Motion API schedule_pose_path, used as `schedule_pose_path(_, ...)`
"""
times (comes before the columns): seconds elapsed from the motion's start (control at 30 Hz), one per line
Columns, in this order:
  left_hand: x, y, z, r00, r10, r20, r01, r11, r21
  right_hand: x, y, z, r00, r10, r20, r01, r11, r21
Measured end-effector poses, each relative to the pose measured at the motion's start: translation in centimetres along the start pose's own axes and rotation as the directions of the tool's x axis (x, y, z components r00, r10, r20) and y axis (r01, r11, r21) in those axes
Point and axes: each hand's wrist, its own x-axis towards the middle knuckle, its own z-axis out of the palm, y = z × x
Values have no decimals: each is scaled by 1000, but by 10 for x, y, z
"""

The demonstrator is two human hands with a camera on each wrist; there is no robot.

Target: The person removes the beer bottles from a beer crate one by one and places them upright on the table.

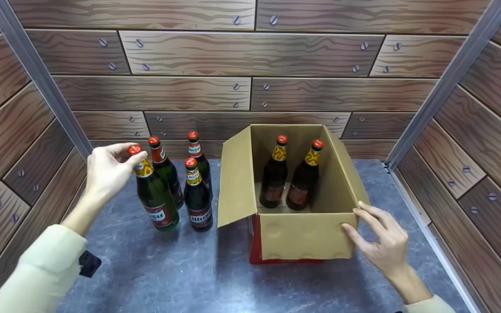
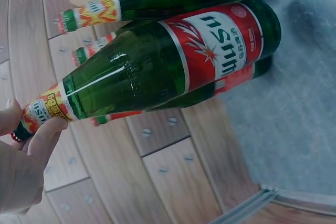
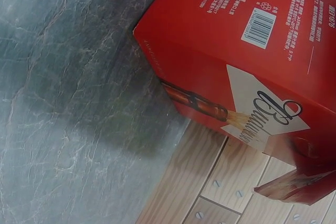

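At the left, my left hand [image 1: 110,170] pinches a green beer bottle [image 1: 157,195] by its neck, just below the red cap. The left wrist view shows thumb and fingers around the neck of this beer bottle [image 2: 131,72]; whether its base touches the table I cannot tell. Three more beer bottles [image 1: 198,204] stand close beside it. My right hand [image 1: 383,241] holds the front right corner of an open cardboard box [image 1: 307,237], thumb on the front flap. Inside, two dark bottles [image 1: 274,182] with red caps stand upright. The right wrist view shows the box's red printed side [image 3: 210,40].
The grey marbled tabletop [image 1: 168,274] carries everything. Wood-patterned panels [image 1: 250,54] enclose the back and both sides, with metal rails [image 1: 437,78] at the corners. The box's left flap [image 1: 236,182] leans outward toward the standing bottles.
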Motion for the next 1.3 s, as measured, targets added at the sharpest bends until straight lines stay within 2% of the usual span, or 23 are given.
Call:
schedule_pose_path(0.33,-3,-25,27,998,-49,-46,48,999,-23,-1,0,0,1000,1,-6,-1,1000,-4)
schedule_pose_path(0.57,-1,-40,45,996,-24,-84,19,998,-53,2,-2,1,1000,-5,-20,5,1000,-4)
schedule_pose_path(0.8,0,-48,59,996,-26,-80,23,999,-38,3,-4,-1,1000,-10,-23,10,1000,3)
schedule_pose_path(1.0,0,-48,63,997,-2,-71,-2,999,-49,1,-3,-1,1000,8,-18,-8,1000,-2)
schedule_pose_path(1.3,-3,-48,61,997,-34,-72,29,998,-61,1,-4,1,1000,17,-21,-17,1000,5)
